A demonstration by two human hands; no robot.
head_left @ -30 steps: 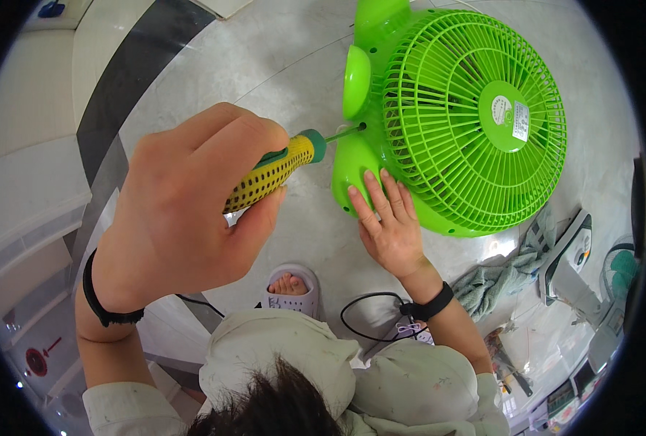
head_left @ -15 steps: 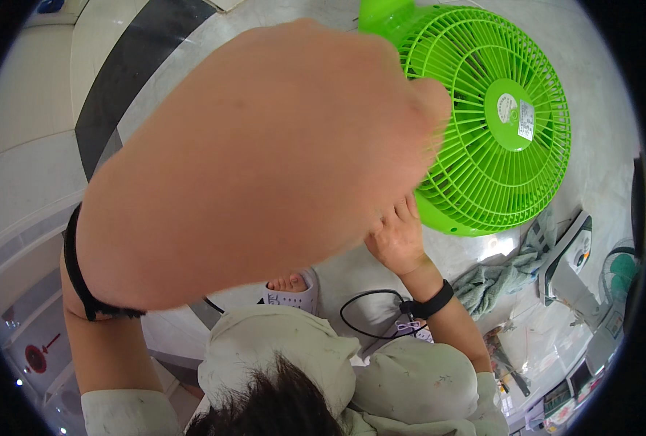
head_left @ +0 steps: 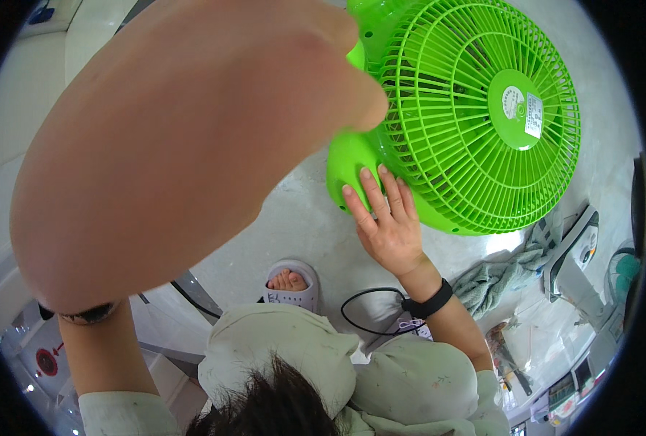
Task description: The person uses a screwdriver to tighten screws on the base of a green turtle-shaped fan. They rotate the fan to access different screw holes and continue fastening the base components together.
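A bright green fan (head_left: 468,167) lies with its slatted grille facing up; a round hub with two white labels sits in its middle. My right hand (head_left: 392,232) lies on the rounded green base part (head_left: 348,163) beside the grille, fingers stretched and spread. Very close to the camera, my left hand (head_left: 250,94) fills the upper left, blurred. It is bent into a compact closed shape with the thumb side toward the fan. Most of its fingers are hidden, and so is whatever they may hold.
A grey-green cloth (head_left: 490,280) lies on the floor to the right, next to a white-and-black flat device (head_left: 573,251). Clear plastic wrapping (head_left: 555,330) is below. A black cable (head_left: 344,309) loops near my right wristband. My sandalled foot (head_left: 294,283) is in the middle.
My left hand has moved left and up, uncovering more of the fan's base and my right hand. The right hand's fingers now show spread on the base. The fan has shifted slightly.
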